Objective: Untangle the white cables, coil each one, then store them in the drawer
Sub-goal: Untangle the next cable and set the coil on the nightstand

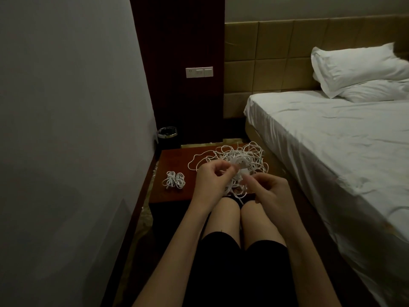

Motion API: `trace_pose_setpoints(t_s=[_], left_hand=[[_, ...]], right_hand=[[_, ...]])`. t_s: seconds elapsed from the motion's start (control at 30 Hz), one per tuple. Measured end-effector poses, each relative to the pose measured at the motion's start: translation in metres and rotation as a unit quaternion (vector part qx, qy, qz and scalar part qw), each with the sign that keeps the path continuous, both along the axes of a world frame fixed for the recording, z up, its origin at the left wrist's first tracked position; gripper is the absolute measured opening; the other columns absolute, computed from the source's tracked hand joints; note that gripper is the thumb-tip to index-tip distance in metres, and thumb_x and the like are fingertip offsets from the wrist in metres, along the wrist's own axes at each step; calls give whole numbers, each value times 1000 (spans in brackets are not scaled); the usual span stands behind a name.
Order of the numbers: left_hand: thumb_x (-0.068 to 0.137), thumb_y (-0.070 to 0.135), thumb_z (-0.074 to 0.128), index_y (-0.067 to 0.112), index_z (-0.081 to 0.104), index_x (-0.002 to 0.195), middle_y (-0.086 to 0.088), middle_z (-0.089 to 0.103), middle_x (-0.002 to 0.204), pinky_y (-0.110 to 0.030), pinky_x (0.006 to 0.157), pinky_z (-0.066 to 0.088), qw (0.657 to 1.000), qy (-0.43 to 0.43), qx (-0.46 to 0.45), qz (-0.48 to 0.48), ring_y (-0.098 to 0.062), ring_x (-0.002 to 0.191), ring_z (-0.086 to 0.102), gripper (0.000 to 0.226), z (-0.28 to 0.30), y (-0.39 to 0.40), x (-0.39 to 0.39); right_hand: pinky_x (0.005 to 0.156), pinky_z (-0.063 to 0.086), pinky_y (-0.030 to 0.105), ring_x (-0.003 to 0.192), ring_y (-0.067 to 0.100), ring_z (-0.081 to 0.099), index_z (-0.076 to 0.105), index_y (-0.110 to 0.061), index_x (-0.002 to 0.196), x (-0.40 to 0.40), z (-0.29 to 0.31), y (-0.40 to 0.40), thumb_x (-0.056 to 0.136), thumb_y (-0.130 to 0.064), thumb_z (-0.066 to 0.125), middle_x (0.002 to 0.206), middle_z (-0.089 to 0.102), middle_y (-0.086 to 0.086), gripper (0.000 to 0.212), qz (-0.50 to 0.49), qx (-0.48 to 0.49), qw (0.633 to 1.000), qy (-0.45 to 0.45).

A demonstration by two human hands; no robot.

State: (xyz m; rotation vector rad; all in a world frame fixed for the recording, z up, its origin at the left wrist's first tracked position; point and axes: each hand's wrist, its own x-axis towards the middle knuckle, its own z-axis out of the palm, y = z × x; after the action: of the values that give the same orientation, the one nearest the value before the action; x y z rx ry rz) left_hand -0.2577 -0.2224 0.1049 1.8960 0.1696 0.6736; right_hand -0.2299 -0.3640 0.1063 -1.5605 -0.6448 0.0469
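Note:
A loose tangle of white cables (239,159) lies on the right half of a dark red-brown bedside table (174,160). Two small coiled white cables (174,180) sit side by side on its left part. My left hand (212,177) pinches a strand at the near edge of the tangle. My right hand (269,190) pinches another strand just to the right of it, fingers curled. Some strands hang over the table's front edge toward my knees. No drawer can be made out in the dark front of the table.
A bed with a white sheet (332,140) and two pillows (358,69) stands close on the right. A grey wall (66,107) runs along the left. A black bin (167,136) stands behind the table, below a dark panel with white switches (199,72).

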Motion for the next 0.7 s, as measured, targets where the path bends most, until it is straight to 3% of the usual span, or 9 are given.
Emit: trace_pose_setpoints(t_s=[0.1, 0.2, 0.3, 0.43, 0.57, 0.7], left_hand=[[94, 25, 61, 9, 70, 96, 0, 67, 84, -15, 67, 50, 999, -9, 40, 10, -10, 80, 64, 19, 0, -6, -3], [94, 30, 61, 14, 68, 90, 2, 66, 79, -27, 68, 53, 996, -21, 83, 12, -12, 76, 63, 19, -1, -8, -4], [95, 28, 60, 13, 67, 91, 5, 67, 83, -27, 72, 54, 992, -33, 118, -15, -7, 79, 63, 16, -2, -11, -7], [93, 29, 63, 15, 63, 97, 6, 69, 89, -14, 71, 52, 996, -30, 81, -33, -1, 84, 66, 15, -4, -20, -8], [91, 31, 65, 17, 61, 99, 1, 70, 90, -16, 69, 53, 998, -16, 24, -49, -5, 84, 68, 17, -5, -23, -6], [94, 29, 61, 15, 62, 100, -1, 71, 89, -25, 73, 56, 991, 11, -71, -109, -11, 82, 70, 16, -3, -22, -5]], right_hand=[[51, 39, 9, 51, -1, 51, 68, -16, 67, 1, -1, 1, 92, -26, 60, 55, 61, -5, 28, -27, -27, 999, 2], [49, 39, 8, 50, 0, 52, 68, -15, 67, 2, -1, 1, 92, -25, 60, 57, 62, 1, 28, -34, -47, 998, 9], [45, 37, 11, 43, 2, 47, 67, -1, 71, 5, 0, -3, 91, -26, 60, 55, 56, 6, 33, -21, -18, 997, 68], [47, 38, 16, 44, 5, 44, 64, 2, 67, 11, -4, -9, 84, -34, 67, 52, 53, 3, 40, -63, 17, 991, 117], [49, 42, 15, 58, 8, 53, 61, -10, 78, 11, -6, -6, 82, -36, 69, 71, 60, 3, 27, -103, 33, 988, 112], [54, 52, 16, 70, 8, 68, 69, -13, 89, 5, -2, -2, 86, -20, 65, 80, 70, 0, 9, -54, 143, 979, 132]])
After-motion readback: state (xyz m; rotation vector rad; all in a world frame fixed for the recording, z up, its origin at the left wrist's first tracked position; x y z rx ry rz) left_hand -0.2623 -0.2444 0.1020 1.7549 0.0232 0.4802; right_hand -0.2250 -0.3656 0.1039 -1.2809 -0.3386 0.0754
